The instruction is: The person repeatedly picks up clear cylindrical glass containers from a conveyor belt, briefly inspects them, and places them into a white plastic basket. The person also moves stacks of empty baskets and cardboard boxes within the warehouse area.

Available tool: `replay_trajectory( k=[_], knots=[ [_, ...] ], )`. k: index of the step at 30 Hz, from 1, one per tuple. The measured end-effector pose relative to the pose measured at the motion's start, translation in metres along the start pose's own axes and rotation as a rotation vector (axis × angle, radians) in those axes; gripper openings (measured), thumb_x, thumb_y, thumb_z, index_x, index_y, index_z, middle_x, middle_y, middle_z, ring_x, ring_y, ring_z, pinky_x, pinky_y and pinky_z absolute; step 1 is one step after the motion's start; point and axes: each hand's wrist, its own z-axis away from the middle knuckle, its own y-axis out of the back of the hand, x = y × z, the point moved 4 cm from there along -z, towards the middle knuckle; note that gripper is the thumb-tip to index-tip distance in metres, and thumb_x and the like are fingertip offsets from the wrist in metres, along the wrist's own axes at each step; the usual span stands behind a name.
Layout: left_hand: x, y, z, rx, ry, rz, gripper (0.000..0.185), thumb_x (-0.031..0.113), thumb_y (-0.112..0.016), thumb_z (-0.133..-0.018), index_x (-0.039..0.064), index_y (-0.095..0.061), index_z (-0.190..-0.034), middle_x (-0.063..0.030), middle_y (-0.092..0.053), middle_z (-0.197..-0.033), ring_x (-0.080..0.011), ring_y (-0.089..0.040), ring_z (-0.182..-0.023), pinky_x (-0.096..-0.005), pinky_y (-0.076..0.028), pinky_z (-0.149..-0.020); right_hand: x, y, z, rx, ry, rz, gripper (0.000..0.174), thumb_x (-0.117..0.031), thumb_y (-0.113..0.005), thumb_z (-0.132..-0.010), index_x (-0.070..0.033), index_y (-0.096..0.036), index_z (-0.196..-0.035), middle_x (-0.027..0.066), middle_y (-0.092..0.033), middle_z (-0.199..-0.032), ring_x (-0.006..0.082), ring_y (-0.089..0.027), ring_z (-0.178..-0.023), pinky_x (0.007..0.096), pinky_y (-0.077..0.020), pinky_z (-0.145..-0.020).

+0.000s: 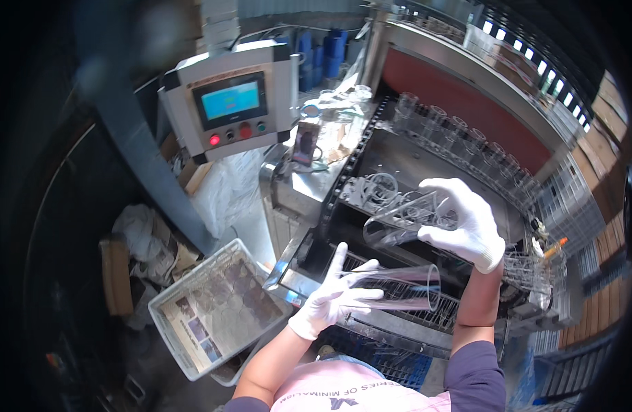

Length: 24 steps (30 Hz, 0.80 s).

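Observation:
My left hand [337, 294], in a white glove, grips a clear glass cylinder [406, 288] that lies nearly level, its open rim to the right. In my white-gloved right hand [462, 221] is another clear glass vessel [393, 224], tilted, with its rounded end down to the left. Both are held above the front of a machine with a chain conveyor [365, 136]. Behind my right hand, several clear glass pieces [380, 190] sit in metal holders. Farther back stands a row of upright clear glasses [457, 131].
A control panel [228, 100] with a lit screen and buttons hangs at upper left. A plastic crate [161, 322] holding glassware stands at lower left. A phone [305, 141] leans on the cluttered side table. Stacked cartons [596, 154] and a wire basket [571, 198] are at right.

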Motion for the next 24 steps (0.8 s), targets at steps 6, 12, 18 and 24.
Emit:
replay_trajectory(
  k=[6,12,18,24],
  knots=[
    [0.001,0.033,0.068,0.081,-0.222,0.057,0.095,0.018,-0.081,-0.085,0.017,-0.028,-0.164,-0.0229,-0.025,-0.169,-0.0565,-0.052,-0.136,-0.0603,-0.061,-0.094,-0.024,-0.085,-0.029,-0.474,0.192,-0.476,0.075,-0.014,-0.094,-0.072,-0.004,-0.063,-0.140,0.0117,-0.068,-0.133,0.0231,-0.068,-0.118,0.0398,-0.0563,-0.099],
    [0.097,0.056,0.289,1.021,-0.636,-1.328,0.072,0.004,-0.092,-0.074,0.010,-0.057,-0.136,-0.0171,-0.043,-0.162,-0.0296,-0.058,-0.134,-0.0420,-0.062,-0.098,0.078,-0.134,-0.074,-0.102,-0.034,0.302,0.088,-0.030,-0.088,-0.071,-0.023,-0.054,-0.151,0.0089,-0.064,-0.141,0.0316,-0.065,-0.126,0.0389,-0.0553,-0.103],
    [0.137,0.081,0.449,1.606,-0.261,-1.908,0.063,0.016,-0.092,-0.066,0.012,-0.068,-0.124,-0.0196,-0.046,-0.161,-0.0320,-0.055,-0.140,-0.0399,-0.057,-0.103,0.060,-0.122,-0.078,-0.027,-0.252,0.425,0.069,-0.023,-0.083,-0.078,-0.024,-0.059,-0.143,0.0071,-0.068,-0.127,0.0267,-0.073,-0.107,0.0393,-0.0585,-0.091],
    [0.134,0.197,0.442,1.779,0.168,-1.829,0.061,0.030,-0.089,-0.072,0.012,-0.065,-0.125,-0.0199,-0.035,-0.168,-0.0440,-0.061,-0.130,-0.0478,-0.053,-0.108,-0.043,-0.067,-0.035,0.147,-0.351,0.276,0.077,-0.006,-0.080,-0.079,-0.019,-0.057,-0.151,0.0025,-0.068,-0.121,0.0099,-0.064,-0.082,0.0286,-0.0546,-0.076]
  ],
)
